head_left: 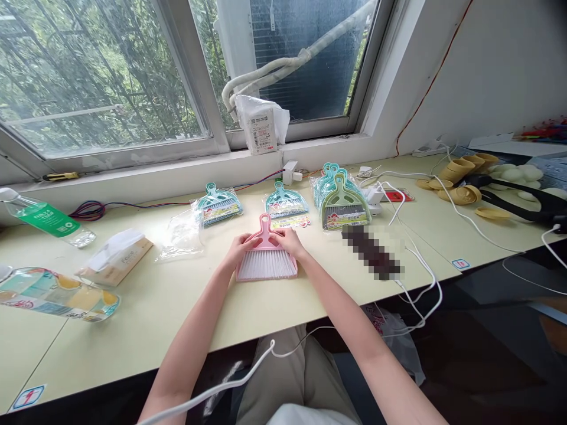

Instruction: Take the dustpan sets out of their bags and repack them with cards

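Note:
A pink dustpan and brush set (267, 265) lies on the table in front of me, its white bristles facing me and its looped handle pointing toward the window. My left hand (241, 247) grips its left edge, thumb over the top. On the opposite edge, my right hand (289, 241) holds it in the same way. Just beyond it is a strip of printed cards (290, 221). Behind stand a bagged blue set (218, 206) at left and another blue set (286, 200) in the middle. A bagged stack with a green set (344, 203) in front is to the right.
Clear plastic bags (181, 235) lie left of my hands. Further left are a tissue pack (117, 257), a green-labelled bottle (48, 218) and a larger bottle (57, 293). White cables (425, 283) run over the right side, near a blurred-out dark object (372, 251).

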The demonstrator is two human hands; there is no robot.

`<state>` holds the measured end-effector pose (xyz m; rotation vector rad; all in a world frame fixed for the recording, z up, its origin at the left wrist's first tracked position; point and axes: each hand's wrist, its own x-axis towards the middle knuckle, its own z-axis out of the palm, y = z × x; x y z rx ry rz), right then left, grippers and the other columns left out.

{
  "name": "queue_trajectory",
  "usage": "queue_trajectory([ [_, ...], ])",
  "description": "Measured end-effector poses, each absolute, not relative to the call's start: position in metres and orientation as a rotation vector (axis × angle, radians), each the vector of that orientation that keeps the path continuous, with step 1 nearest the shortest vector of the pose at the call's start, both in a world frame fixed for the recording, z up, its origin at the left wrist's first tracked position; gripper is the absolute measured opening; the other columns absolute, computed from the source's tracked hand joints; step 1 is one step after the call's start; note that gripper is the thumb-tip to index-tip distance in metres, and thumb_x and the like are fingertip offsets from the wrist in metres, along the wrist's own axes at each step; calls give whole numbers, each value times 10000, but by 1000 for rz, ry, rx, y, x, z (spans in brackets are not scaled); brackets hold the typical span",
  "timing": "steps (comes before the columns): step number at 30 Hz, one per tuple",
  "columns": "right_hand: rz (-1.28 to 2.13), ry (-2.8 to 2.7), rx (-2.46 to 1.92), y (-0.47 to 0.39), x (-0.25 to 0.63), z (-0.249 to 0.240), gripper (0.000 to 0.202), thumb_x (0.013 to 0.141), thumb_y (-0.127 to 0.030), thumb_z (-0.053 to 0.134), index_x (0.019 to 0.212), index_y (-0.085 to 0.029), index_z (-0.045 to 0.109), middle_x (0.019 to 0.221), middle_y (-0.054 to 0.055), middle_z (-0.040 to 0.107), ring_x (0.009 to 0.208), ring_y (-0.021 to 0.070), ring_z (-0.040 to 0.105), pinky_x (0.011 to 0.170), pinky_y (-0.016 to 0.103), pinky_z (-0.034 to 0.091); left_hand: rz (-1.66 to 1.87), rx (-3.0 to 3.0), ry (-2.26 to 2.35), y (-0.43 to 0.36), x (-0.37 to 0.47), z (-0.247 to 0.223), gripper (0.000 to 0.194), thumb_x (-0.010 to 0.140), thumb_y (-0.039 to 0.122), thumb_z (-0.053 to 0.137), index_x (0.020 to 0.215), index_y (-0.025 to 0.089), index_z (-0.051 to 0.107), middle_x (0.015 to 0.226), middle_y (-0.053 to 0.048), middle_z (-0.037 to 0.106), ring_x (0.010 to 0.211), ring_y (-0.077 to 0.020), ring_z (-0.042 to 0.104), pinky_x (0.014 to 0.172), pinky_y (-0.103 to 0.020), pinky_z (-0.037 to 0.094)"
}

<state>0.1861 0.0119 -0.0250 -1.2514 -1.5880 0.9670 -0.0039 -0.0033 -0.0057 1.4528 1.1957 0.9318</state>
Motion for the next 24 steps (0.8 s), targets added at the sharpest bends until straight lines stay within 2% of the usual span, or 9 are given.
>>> queue_trajectory([
  [3, 954, -1590, -1250, 12, 185, -26, 226, 781, -363, 566, 732, -193, 707, 740, 8, 709, 737, 160, 614, 700, 250, 436, 947, 1445, 1215, -1, -5, -8, 464, 680, 570, 670, 832, 136, 733, 851, -92, 709, 829, -260, 643, 710, -324, 462],
  [10, 1059, -1590, -1307, 14, 188, -22, 231, 778, -351, 564, 710, -183, 707, 721, 19, 706, 721, 157, 626, 697, 254, 450, 964, 1375, 1221, -5, -4, -11, 458, 648, 538, 719, 842, 125, 756, 824, -100, 720, 785, -266, 649, 649, -322, 453],
  [17, 1234, -1460, -1261, 16, 196, -19, 270, 701, -413, 690, 772, -153, 714, 732, 57, 700, 700, 166, 626, 657, 265, 466, 981, 1382, 1160, -8, 2, -11, 475, 658, 518, 723, 930, 130, 749, 876, -106, 723, 838, -284, 649, 696, -346, 465],
  [24, 1327, -1361, -1231, 21, 194, -14, 291, 627, -408, 743, 718, -133, 715, 669, 48, 686, 691, 178, 625, 658, 271, 476, 958, 1327, 1149, -5, 1, -12, 510, 698, 525, 688, 1012, 124, 716, 905, -101, 711, 867, -262, 642, 676, -294, 443],
])
